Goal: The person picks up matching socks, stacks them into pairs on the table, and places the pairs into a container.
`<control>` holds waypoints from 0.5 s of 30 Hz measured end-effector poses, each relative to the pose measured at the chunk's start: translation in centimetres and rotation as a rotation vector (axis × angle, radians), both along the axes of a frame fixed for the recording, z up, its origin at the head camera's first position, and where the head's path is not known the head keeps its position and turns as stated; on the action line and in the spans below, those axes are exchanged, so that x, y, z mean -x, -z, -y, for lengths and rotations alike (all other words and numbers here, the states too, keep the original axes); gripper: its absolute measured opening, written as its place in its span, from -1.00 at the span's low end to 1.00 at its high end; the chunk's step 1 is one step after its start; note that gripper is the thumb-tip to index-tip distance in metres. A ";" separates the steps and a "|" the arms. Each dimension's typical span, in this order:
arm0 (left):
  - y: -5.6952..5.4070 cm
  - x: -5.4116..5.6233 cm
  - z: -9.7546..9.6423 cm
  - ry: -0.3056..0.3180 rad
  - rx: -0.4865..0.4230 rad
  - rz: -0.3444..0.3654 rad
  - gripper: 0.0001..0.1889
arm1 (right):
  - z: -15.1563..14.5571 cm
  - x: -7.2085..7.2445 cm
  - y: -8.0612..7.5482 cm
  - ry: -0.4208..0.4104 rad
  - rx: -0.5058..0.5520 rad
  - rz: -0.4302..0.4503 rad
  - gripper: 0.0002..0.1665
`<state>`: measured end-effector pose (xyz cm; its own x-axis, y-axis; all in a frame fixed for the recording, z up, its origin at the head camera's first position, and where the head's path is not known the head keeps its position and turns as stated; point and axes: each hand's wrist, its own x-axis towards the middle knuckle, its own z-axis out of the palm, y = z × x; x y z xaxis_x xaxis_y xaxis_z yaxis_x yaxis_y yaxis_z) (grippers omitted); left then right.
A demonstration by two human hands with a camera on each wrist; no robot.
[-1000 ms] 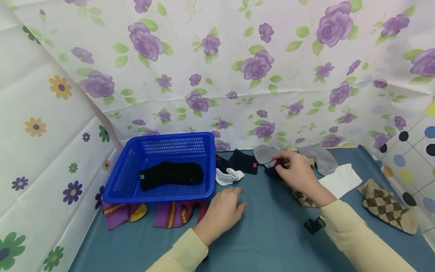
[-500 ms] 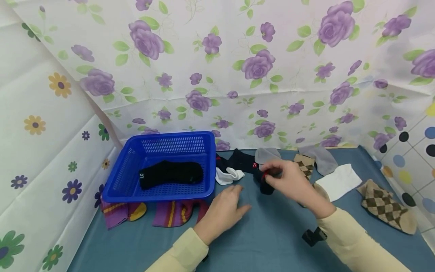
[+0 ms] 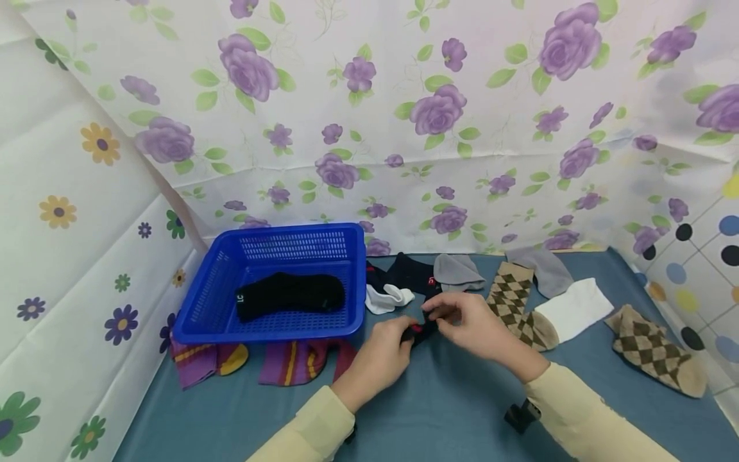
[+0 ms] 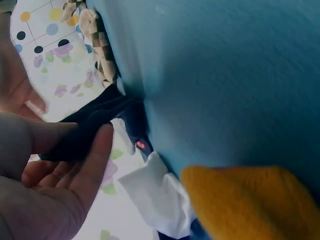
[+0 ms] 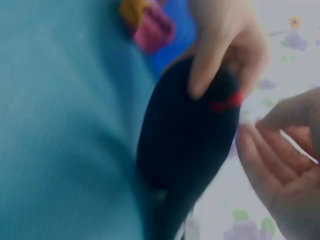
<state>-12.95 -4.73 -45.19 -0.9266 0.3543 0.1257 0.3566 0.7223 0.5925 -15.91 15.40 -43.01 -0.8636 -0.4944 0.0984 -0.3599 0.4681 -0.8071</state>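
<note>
1. Pinching dark sock [image 5: 185, 130] in L hand [image 3: 375, 356]: thumb one side, fingers the other, near the red mark [image 5: 227, 102]. Held at that end prob. because limp fabric needs a firm edge to stay spread.
2. Sock loc.: betw. the hands, just R of blue basket [image 3: 271, 339].
3. R hand [image 3: 470, 324]: fingers loosely bent, no fabric gripped, tips just beside sock. R wrist view blurred, so a light touch can't be ruled out. Kept close presumably so both hands can work the same piece.
4. Basket at L w/ black sock [image 3: 294, 296] lying lengthwise inside; walls would keep it apart from the rest.
5. Beyond hands: white sock [image 3: 388, 298], grey sock [image 3: 458, 271]. To R: argyle sock [image 3: 510, 285]. Striped socks [image 3: 294, 364] at basket's near side, partly hidden. Laid out loose, likely for easy pick-up & pattern check.
</note>
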 end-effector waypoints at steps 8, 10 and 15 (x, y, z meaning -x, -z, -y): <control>-1.9 -0.1 0.9 -0.026 -0.017 -0.050 -0.82 | -0.8 1.6 4.0 0.028 -0.349 -0.135 -0.57; -2.5 -0.1 1.1 -0.035 -0.025 -0.045 -0.80 | -0.9 1.8 4.6 0.054 -0.368 -0.132 -0.73; -3.4 -0.1 1.7 -0.105 -0.065 -0.030 -0.78 | -1.5 2.2 4.7 0.044 -0.268 -0.048 -0.88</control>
